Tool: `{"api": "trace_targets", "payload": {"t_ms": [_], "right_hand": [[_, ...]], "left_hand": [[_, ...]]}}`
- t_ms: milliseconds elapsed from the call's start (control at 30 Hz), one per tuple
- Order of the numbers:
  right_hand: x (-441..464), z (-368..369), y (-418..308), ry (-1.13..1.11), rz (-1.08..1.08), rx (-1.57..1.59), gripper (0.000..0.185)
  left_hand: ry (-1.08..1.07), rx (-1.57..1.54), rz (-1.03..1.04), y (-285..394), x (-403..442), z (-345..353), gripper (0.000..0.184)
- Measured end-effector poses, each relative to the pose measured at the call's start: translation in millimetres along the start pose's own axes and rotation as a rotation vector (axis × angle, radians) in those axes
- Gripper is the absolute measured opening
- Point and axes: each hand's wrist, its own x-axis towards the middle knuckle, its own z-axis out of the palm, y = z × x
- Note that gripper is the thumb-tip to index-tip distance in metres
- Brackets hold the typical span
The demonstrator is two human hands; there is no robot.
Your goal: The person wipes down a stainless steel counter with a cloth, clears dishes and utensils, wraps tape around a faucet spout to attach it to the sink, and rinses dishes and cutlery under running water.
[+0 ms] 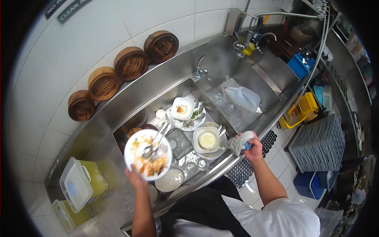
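Holding a food-strewn white plate (128,152) bearing spoons (147,152), the left hand (136,178) sits left of centre; right of centre, the right hand (256,150) clutches a crumpled grey item (239,143).

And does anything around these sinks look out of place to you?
Mainly the pale plastic jug, lying on its side in the basin at the picture's right rather than standing up. The food-smeared plate in the left hand is messy, but near dirty dishes that seems ordinary. I see no clear breakage.

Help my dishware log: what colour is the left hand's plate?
The plate is white; see the head view.
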Motion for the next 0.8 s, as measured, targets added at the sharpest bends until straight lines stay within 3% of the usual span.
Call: {"api": "trace_targets", "payload": {"t_ms": [133, 233, 367, 467, 633, 733, 800], "right_hand": [[23, -5, -6, -0.011, 0.111, 0.001, 0.043], [32, -4, -10, -0.050, 0.187, 0.003, 0.045], [40, 2, -17, -0.040, 0.227, -0.047, 0.042], [46, 4, -25, -0.030, 0.241, -0.068, 0.043], [65, 6, -29, -0.062, 0.270, -0.097, 0.042], [84, 12, -26, -0.138, 0.324, -0.127, 0.042], [94, 27, -22, -0.238, 0.336, -0.263, 0.042]], "left_hand": [[0.065, 0.046, -0.054, -87, 39, 140, 0.028], [0.017, 0.165, 0.043, -161, 77, 208, 0.024], [0.083, 0.198, 0.015, -198, 87, 276, 0.022], [0.128, 0.058, -0.071, -223, 99, 296, 0.022], [0.217, 0.253, -0.059, -252, 95, 304, 0.025], [0.190, 0.387, -0.016, -263, 89, 306, 0.041], [0.092, 0.609, 0.126, -289, 96, 298, 0.059]]}}
